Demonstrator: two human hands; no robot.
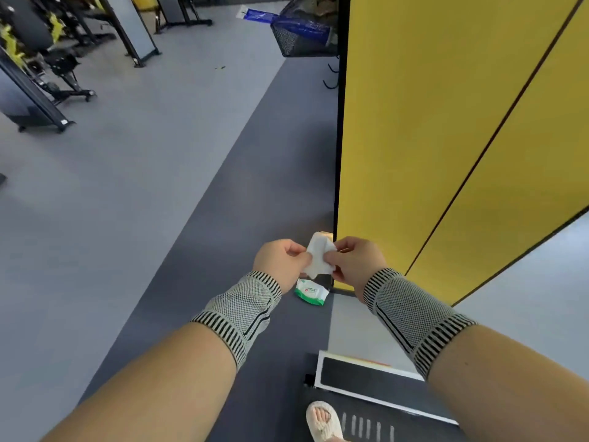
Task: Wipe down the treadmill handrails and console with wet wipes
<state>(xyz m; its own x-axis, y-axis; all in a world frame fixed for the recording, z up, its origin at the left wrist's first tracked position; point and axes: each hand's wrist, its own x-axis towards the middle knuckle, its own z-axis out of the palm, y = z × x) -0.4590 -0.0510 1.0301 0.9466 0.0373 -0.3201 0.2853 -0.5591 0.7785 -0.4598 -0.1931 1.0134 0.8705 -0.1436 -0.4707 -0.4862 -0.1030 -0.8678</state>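
Grey flooring fills the left side, with black-and-yellow gym machines standing at its far left edge. Left hand: fingers curled, pinching the left edge of a white wet wipe. The wipe is held in the air between both hands, partly crumpled. Directly below it, a green-and-white wipes pack lies on the darker floor strip, near the foot of a yellow partition panel. Right hand: fingers curled, pinching the wipe's right edge. Both wrists wear knitted grey wrist sleeves. A foot in a pale slipper shows at the bottom edge.
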